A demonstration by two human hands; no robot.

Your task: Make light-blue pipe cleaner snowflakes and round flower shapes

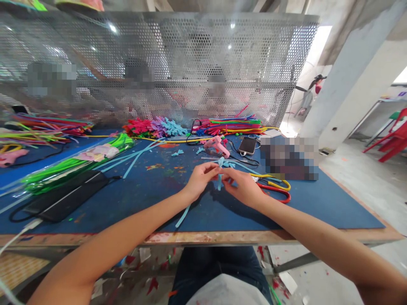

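Note:
My left hand and my right hand meet over the blue table mat. Between their fingertips they pinch a light blue pipe cleaner, with a small shaped tuft above the fingers and a short end hanging below. Just beyond my hands lies a pink hot glue gun. Scissors with red and yellow handles rest beside my right hand, their blades partly hidden. A loose light blue strip lies below my left wrist.
Bundled pipe cleaners and a pile of finished coloured pieces line the back, before a perforated metal screen. A phone sits at right. A black case and a bagged green bundle lie at left.

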